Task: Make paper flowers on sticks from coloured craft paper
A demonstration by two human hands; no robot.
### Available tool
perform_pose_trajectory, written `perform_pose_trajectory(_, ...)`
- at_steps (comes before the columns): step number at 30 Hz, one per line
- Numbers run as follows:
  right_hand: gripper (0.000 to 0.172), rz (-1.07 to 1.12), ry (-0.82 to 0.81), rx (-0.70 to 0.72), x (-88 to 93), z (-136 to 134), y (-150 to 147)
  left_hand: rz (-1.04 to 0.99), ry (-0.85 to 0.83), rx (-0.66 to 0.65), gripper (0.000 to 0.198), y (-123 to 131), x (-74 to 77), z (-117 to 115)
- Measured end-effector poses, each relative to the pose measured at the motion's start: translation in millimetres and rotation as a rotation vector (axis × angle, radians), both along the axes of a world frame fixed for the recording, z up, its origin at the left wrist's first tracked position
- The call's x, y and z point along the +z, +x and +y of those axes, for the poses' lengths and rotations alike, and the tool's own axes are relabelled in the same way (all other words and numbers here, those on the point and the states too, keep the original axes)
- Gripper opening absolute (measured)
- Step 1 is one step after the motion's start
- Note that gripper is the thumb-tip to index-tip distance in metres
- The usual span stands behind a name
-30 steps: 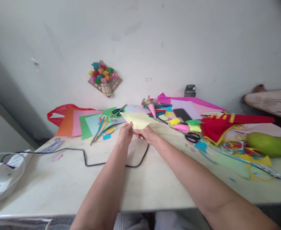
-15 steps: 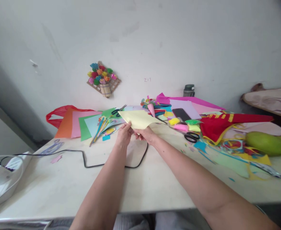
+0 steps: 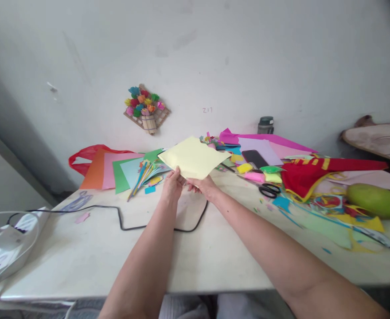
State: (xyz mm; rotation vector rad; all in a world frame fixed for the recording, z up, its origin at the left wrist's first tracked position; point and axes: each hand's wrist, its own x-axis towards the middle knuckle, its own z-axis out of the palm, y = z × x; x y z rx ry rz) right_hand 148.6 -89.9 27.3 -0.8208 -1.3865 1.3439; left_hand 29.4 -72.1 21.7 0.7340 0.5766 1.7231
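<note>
A pale yellow sheet of paper [image 3: 193,157] is held up over the middle of the white table [image 3: 91,252], tilted so its face shows. My left hand [image 3: 173,185] pinches its near edge on the left. My right hand [image 3: 205,186] pinches the same near edge just to the right. Both hands are closed on the sheet and almost touch each other.
Coloured paper sheets [image 3: 115,170] and paper strips [image 3: 142,173] lie at the back left, black scissors [image 3: 268,190] and a phone [image 3: 253,157] at the right. A black cable [image 3: 122,223] loops under my hands. A red cloth [image 3: 308,175] and a green fruit [image 3: 371,200] sit far right.
The yellow sheet has tipped up from nearly flat, so more of its face shows. Both hands stay pinched on its near edge in about the same place.
</note>
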Motion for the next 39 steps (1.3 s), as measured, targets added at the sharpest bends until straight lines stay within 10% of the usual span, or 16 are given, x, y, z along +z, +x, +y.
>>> perform_pose_trajectory(39, 0.010, 0.052, 0.016, 0.014, -0.9, -2, -6, -0.040, -0.011, 0.198, 0.011, -25, -6.2, 8)
